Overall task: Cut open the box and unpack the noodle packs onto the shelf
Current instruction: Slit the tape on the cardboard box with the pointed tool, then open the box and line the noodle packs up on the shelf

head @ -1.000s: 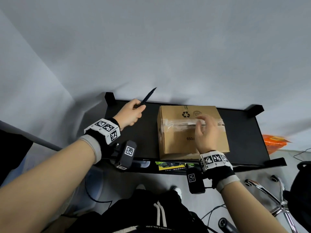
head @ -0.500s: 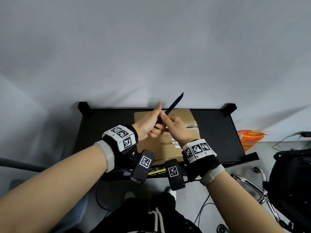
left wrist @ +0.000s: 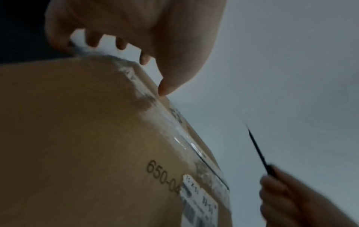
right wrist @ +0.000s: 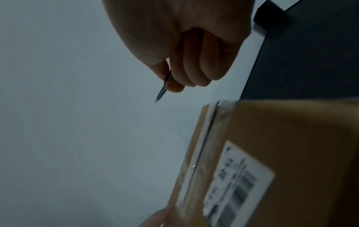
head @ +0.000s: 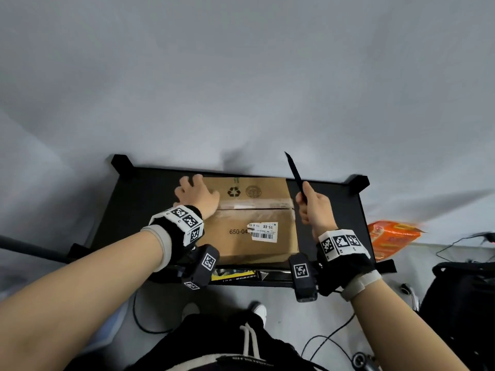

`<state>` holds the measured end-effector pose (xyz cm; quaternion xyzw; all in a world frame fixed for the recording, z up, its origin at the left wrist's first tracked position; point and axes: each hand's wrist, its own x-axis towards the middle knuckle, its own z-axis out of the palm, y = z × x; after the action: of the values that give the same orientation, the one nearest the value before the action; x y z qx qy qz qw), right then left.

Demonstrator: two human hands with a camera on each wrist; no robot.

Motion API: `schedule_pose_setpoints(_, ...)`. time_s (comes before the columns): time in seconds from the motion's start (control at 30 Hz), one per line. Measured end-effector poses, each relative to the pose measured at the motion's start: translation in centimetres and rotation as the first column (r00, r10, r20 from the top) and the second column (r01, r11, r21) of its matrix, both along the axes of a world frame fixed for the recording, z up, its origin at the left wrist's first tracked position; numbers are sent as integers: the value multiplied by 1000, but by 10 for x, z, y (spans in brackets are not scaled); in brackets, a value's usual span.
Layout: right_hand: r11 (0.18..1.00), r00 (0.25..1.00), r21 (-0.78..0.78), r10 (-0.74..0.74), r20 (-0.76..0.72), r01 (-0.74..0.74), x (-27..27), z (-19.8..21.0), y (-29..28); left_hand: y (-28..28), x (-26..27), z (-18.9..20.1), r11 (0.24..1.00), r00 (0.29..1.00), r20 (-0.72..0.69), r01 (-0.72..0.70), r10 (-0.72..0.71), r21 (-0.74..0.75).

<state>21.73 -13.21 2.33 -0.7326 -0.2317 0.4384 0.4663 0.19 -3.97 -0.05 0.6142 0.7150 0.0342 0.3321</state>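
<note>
Black shelf at frame centre carries the taped cardboard box; contents unseen. Left hand rests on the box's upper-left corner, fingers spread. Right hand, right of box, fingers clamped on black knife, tip raised.

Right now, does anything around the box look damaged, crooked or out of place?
Nothing on the box looks damaged: tape intact, flaps shut, label slightly askew. One oddity: an orange packet lies on the floor right of the shelf. The right hand holds the knife clear of the box.
</note>
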Motion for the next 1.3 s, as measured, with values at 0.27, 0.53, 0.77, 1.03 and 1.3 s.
schedule_pose_setpoints(0.27,999,998,-53,7,-54,-10,22,-13,-13,-2,4,-18,977,955,223,-173,197,-121)
schedule_pose_setpoints(0.53,996,988,-4,91,-125,-92,41,-33,-17,13,16,-25,970,954,189,-212,231,-119)
schedule_pose_setpoints(0.77,999,988,-25,33,-149,-37,63,-56,-25,27,31,-27,971,953,197,-207,228,-121)
schedule_pose_setpoints(1.03,889,991,-458,53,121,8,92,-118,-39,13,25,-25,970,954,204,-236,220,58)
schedule_pose_setpoints(1.3,839,927,-542,172,333,39,85,-119,-29,-1,7,-14,957,956,173,-261,238,126)
